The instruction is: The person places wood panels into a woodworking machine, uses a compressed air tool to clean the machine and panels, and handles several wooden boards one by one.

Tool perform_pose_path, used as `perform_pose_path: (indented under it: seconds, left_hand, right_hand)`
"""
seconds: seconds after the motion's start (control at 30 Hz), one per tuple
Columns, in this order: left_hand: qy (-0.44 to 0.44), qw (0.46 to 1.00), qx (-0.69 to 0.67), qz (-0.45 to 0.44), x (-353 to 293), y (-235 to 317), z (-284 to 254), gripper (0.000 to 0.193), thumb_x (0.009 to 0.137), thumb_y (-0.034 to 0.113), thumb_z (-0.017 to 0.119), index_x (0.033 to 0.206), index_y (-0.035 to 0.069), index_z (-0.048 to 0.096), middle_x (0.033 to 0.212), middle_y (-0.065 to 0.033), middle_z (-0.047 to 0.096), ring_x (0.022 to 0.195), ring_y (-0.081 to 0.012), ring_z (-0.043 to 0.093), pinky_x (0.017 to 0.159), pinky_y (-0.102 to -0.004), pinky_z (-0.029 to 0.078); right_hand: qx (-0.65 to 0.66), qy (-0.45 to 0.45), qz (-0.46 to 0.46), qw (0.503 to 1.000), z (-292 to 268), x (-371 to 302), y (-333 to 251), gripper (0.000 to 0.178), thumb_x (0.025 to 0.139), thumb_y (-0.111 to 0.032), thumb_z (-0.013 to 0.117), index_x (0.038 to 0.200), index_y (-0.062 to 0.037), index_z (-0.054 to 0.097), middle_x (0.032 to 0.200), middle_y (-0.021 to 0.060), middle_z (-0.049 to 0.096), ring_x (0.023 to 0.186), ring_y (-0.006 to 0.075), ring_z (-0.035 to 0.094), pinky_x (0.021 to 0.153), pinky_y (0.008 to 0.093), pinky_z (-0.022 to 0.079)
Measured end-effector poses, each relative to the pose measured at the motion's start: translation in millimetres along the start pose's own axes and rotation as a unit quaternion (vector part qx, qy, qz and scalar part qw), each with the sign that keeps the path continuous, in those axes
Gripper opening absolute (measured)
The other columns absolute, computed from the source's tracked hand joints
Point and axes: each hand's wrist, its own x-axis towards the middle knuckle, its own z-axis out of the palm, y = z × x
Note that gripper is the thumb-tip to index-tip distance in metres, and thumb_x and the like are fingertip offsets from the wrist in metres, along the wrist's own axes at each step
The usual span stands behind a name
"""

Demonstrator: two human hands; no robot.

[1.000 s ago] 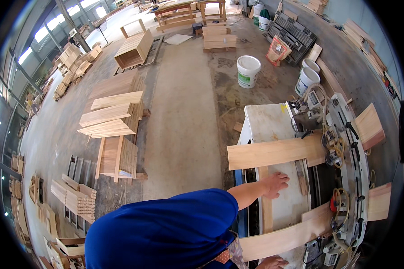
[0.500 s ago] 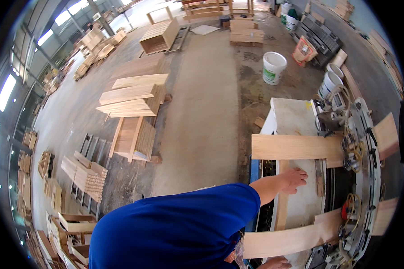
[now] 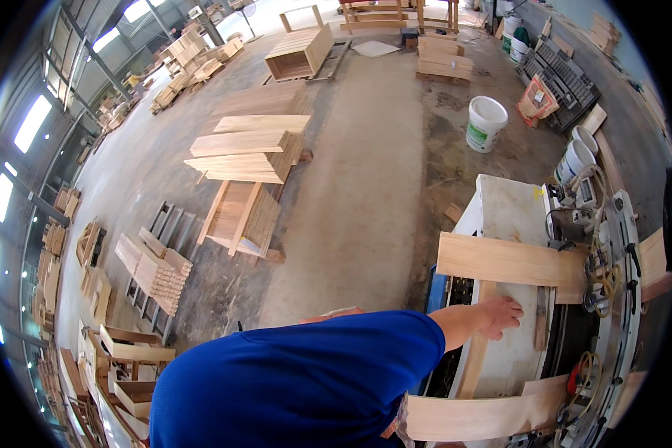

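1. On my feed, the left hand is between the two boards, back up, over the white table. Fingers loosely apart and a bit bent, nothing gripped. Can't tell if it's pressing down.
2. Right hand: I only get a sliver at the lower edge, so no clue what its fingers are doing.
3. Upper board lies flat across the table, just past the left hand. Pale honey wood, faint grain, squared-off left end.
4. Lower board crosses nearer me. Lighter, slightly pinkish; looks bowed, but my fisheye bends edges.
5. Both run right toward the grey rail. Narrow strip lies between them, similar wood.
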Motion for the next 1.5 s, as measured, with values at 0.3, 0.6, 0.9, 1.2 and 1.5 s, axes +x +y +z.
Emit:
perform_pose_path:
  seconds: [0.3,0.6,0.9,1.2,1.5]
  left_hand:
    - [-0.026,1.0,0.009,0.007,1.3,1.2,0.6,0.045,0.07,0.029,0.061,0.11,0.008,0.059,0.129,-0.0131,0.046,0.129,-0.026,0.033,0.106,-0.0411,0.028]
    - [-0.037,0.999,0.003,0.001,3.2,3.1,-0.8,0.044,0.07,0.027,0.062,0.109,0.007,0.06,0.128,-0.0144,0.047,0.128,-0.0273,0.034,0.106,-0.0414,0.028]
    - [-0.005,1.0,0.005,0.013,-1.0,2.5,0.0,0.045,0.069,0.027,0.063,0.109,0.007,0.059,0.127,-0.0146,0.046,0.128,-0.0273,0.034,0.106,-0.0413,0.027]
    - [0.034,0.999,0.019,0.021,-0.2,0.5,6.5,0.043,0.068,0.029,0.065,0.106,0.009,0.061,0.119,-0.0101,0.051,0.124,-0.0251,0.038,0.103,-0.0405,0.031]
    - [0.001,1.0,0.006,0.019,-0.1,0.9,-0.5,0.043,0.068,0.028,0.065,0.105,0.006,0.06,0.122,-0.0128,0.049,0.126,-0.0263,0.036,0.104,-0.0407,0.03]
  right_hand:
    - [0.026,0.013,-0.049,0.998,10.0,13.5,-12.7,0.048,0.089,-0.047,0.039,0.122,-0.0153,0.051,0.115,0.0258,0.053,0.1,0.0441,0.054,0.073,0.0572,0.044]
    - [0.025,0.013,-0.058,0.998,15.1,18.9,-21.1,0.046,0.088,-0.047,0.04,0.12,-0.0154,0.051,0.112,0.0243,0.054,0.098,0.0426,0.054,0.072,0.0558,0.044]
    - [0.011,0.011,-0.05,0.999,17.9,16.3,-21.4,0.044,0.088,-0.046,0.04,0.117,-0.0155,0.052,0.11,0.0228,0.054,0.096,0.0411,0.055,0.071,0.0544,0.044]
    - [0.004,0.016,-0.059,0.998,20.4,18.9,-20.9,0.042,0.088,-0.046,0.041,0.114,-0.0156,0.052,0.107,0.0213,0.054,0.094,0.0395,0.055,0.069,0.053,0.045]
    - [-0.002,0.016,-0.063,0.998,20.2,19.0,-24.3,0.04,0.087,-0.045,0.042,0.112,-0.0158,0.053,0.105,0.0198,0.055,0.092,0.038,0.055,0.068,0.0517,0.045]
